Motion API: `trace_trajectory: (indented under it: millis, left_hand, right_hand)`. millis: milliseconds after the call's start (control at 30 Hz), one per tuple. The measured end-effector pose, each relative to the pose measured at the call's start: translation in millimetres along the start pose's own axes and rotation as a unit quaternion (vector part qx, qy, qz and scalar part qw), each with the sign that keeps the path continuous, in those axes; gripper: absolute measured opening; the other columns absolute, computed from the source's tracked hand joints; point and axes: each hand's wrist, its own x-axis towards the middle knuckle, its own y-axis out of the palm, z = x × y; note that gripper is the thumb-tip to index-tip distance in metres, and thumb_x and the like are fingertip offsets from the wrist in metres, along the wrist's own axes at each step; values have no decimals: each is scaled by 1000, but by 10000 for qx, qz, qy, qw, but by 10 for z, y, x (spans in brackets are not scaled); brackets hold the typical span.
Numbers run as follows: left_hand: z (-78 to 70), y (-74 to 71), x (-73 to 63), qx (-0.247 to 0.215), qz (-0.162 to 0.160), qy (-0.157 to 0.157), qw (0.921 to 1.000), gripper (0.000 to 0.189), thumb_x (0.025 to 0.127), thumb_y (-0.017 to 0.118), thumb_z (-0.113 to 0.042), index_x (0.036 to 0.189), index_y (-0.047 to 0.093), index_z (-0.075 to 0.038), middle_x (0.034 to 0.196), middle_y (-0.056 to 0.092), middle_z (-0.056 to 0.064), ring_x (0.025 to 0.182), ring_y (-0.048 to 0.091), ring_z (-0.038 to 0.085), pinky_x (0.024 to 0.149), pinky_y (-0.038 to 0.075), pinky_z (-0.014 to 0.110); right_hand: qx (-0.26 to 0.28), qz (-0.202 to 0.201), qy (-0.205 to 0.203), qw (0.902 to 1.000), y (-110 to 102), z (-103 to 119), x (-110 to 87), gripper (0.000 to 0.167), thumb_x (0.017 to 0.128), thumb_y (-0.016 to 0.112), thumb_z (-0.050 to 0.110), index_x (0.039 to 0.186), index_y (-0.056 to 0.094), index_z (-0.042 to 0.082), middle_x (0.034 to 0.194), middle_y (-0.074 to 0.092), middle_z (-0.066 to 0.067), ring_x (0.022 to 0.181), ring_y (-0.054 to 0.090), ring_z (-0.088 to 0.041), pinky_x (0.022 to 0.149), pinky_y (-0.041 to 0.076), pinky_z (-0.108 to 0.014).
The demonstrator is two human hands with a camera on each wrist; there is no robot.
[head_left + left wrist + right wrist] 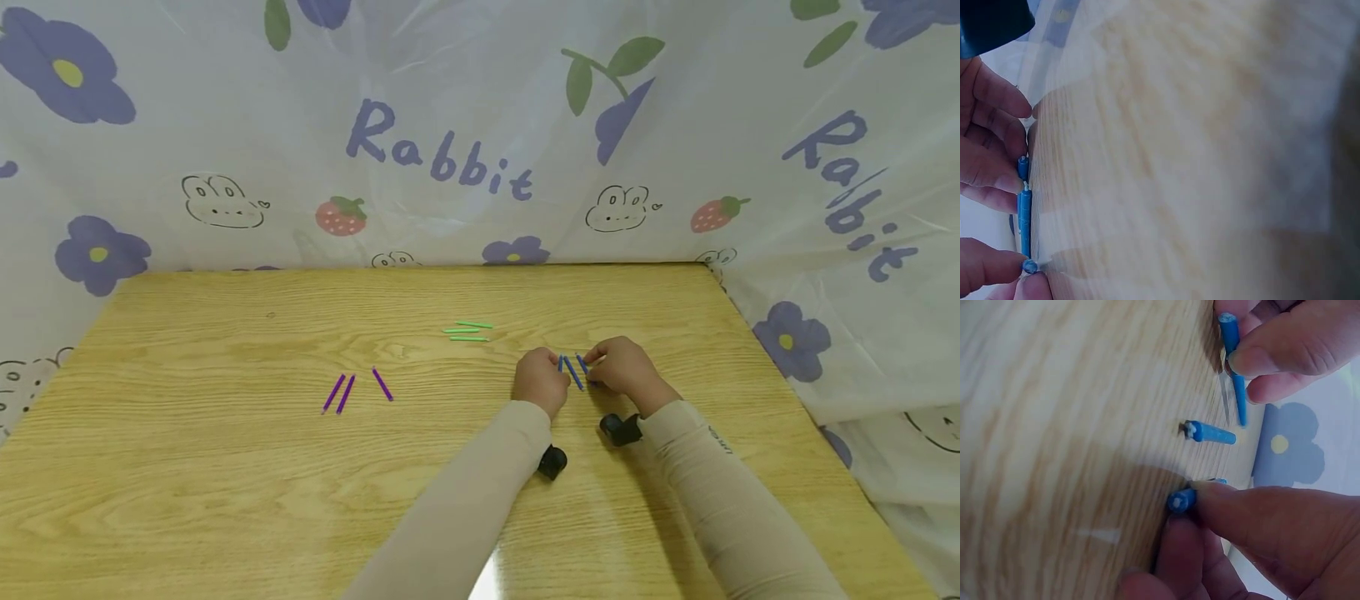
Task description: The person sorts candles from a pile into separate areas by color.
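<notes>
Three thin blue pencil-like sticks are on the wooden table between the hands. My left hand [542, 379] pinches the left stick [1229, 330] between thumb and fingertip, close over the wood. On the other side, my right hand [622, 367] grips the right stick [1182, 501] near its blunt end, and the fingers hide part of it. The middle stick [573, 373] lies between them on the tabletop, touched by neither hand. In the left wrist view the left hand's stick [1030, 266] shows end-on at the fingertips.
Three green sticks [468, 330] lie further back near the table's middle. To the left are three purple sticks [382, 384], two of them side by side. A patterned cloth [450, 225] hangs behind the table [225, 483] and along its sides. Black wrist devices [552, 462] jut inward from both sleeves.
</notes>
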Motion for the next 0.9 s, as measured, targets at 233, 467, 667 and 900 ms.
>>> trace_trajectory:
  millis: [233, 467, 667, 900]
  left_hand:
    - [35, 9, 24, -48, 49, 85, 9999, 20, 89, 65, -4, 109, 64, -2, 103, 66, 10, 89, 62, 21, 74, 53, 32]
    - [73, 7, 44, -244, 66, 103, 9996, 20, 87, 65, 0, 107, 65, -2, 101, 66, 10, 85, 61, 20, 72, 52, 33]
    - [144, 8, 125, -589, 185, 145, 9980, 20, 84, 68, -1, 103, 67, -3, 100, 68, 9, 91, 63, 21, 74, 52, 32]
    - [176, -128, 102, -622, 510, 328, 9962, 20, 85, 70, -6, 105, 68, -3, 99, 68, 8, 86, 62, 20, 75, 51, 31]
  right_hand:
    - [-84, -7, 26, 10000, 2, 4, 1, 26, 87, 65, 5, 111, 68, -4, 105, 67, -19, 76, 61, -19, 61, 51, -28]
    - [-100, -13, 61, 9999, -3, -10, 2, 27, 88, 65, 6, 113, 68, -3, 110, 65, -20, 78, 60, -20, 62, 51, -28]
    - [-249, -61, -82, 9996, -19, -57, 3, 28, 88, 66, 9, 113, 68, -3, 115, 64, -22, 88, 61, -25, 71, 51, -34]
    - [166, -85, -68, 9998, -52, -124, -87, 32, 90, 62, 11, 119, 65, -4, 118, 63, -23, 92, 63, -26, 71, 52, -35]
